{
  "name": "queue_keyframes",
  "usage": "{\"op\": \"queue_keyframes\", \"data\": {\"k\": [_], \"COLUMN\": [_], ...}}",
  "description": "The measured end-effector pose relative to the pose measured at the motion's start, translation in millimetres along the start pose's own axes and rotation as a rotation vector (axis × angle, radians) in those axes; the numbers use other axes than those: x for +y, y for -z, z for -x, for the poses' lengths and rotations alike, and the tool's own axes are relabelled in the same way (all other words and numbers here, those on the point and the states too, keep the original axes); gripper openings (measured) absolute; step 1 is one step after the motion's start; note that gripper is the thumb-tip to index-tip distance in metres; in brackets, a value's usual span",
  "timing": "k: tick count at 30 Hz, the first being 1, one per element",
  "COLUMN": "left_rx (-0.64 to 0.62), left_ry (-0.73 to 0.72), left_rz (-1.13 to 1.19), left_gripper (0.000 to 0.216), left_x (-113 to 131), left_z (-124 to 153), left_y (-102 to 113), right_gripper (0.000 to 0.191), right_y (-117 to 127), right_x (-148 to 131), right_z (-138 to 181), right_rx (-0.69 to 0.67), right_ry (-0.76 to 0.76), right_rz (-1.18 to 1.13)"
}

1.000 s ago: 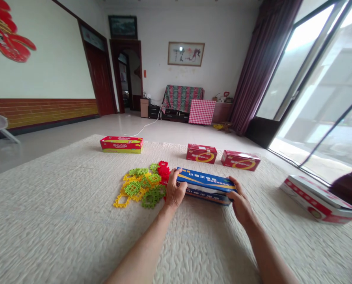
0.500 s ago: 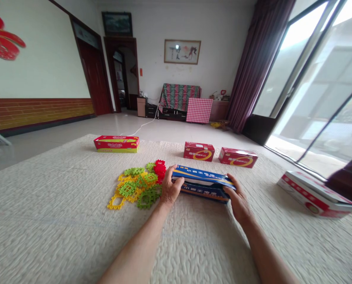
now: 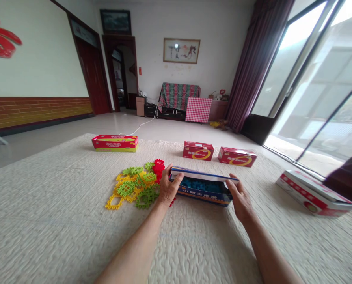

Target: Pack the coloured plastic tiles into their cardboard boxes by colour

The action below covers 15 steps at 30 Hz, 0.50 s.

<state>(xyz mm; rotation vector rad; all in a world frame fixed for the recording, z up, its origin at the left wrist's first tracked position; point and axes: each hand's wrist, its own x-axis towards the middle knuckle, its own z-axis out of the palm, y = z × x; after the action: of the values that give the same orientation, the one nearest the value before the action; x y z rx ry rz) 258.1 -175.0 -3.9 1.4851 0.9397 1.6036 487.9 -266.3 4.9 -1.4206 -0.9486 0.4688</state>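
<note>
A long blue box [image 3: 203,193] lies on the cream rug [image 3: 60,221] in front of me, its lid [image 3: 202,174] lifted and level above it. Blue pieces show inside. My left hand [image 3: 167,185] grips the lid's left end, thumb on top. At the right end, my right hand [image 3: 240,199] holds the lid's corner with its fingers. A heap of green, yellow and red interlocking plastic tiles [image 3: 137,183] lies just left of the box, touching my left hand.
A long red and yellow box [image 3: 115,143] lies far left on the rug. Two red boxes [image 3: 198,150] [image 3: 237,156] sit behind the blue one. A larger red and white box [image 3: 313,193] rests at the right near the glass doors.
The blue box's lid has gone from closed to raised, both hands lifting it so the blue pieces inside now show.
</note>
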Motion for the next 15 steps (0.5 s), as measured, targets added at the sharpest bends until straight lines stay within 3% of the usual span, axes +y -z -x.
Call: {"op": "queue_keyframes", "data": {"k": [5,11,15], "left_rx": [0.024,0.059,-0.006], "left_ry": [0.064,0.123,0.113], "left_rz": [0.059,0.057,0.106], "left_gripper": [0.048,0.033,0.034], "left_x": [3.2,1.9,1.1], "left_z": [1.3,-3.3,-4.4], "left_y": [-1.1,2.3,4.9], "right_gripper": [0.046,0.044,0.046], "right_y": [-5.2,-3.2,0.0], "right_x": [-0.8,8.0,1.7], "right_z": [-0.9,-3.5,-0.5], "right_rx": [0.187,0.139,0.021], "right_ry": [-0.016,0.064,0.099], "right_rz": [0.049,-0.046,0.01]}}
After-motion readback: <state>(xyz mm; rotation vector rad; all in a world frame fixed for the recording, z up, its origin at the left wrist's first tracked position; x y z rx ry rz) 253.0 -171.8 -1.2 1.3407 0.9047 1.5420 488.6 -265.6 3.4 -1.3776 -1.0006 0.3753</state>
